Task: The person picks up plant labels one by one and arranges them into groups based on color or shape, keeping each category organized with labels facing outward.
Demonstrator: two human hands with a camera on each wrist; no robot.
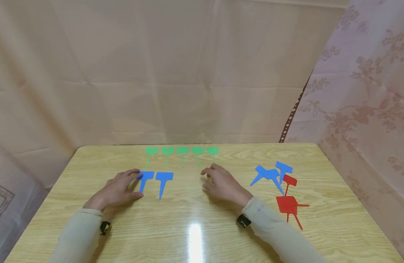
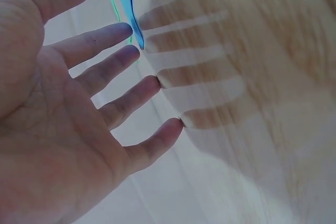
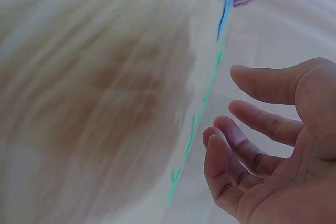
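My left hand (image 1: 121, 188) rests at the left of the table, its fingertips touching the head of a blue T-shaped plant label (image 1: 147, 176). In the left wrist view the fingers (image 2: 121, 103) are spread and relaxed. Just right of that label lies a second blue T-shaped label (image 1: 164, 177). Over the middle of the table my right hand (image 1: 223, 184) holds nothing, with its fingers loosely bent. Behind both hands runs a row of several green T-shaped labels (image 1: 182, 150); the right hand's fingertips are near the stem of the rightmost one (image 1: 213, 150).
Toward the right of the wooden table (image 1: 149, 233), several blue labels (image 1: 271, 174) overlap in a loose cluster. Nearer me, red labels (image 1: 287, 204) lie piled. A beige cloth (image 1: 175, 73) hangs behind the table, and a flowered curtain (image 1: 363, 109) on the right.
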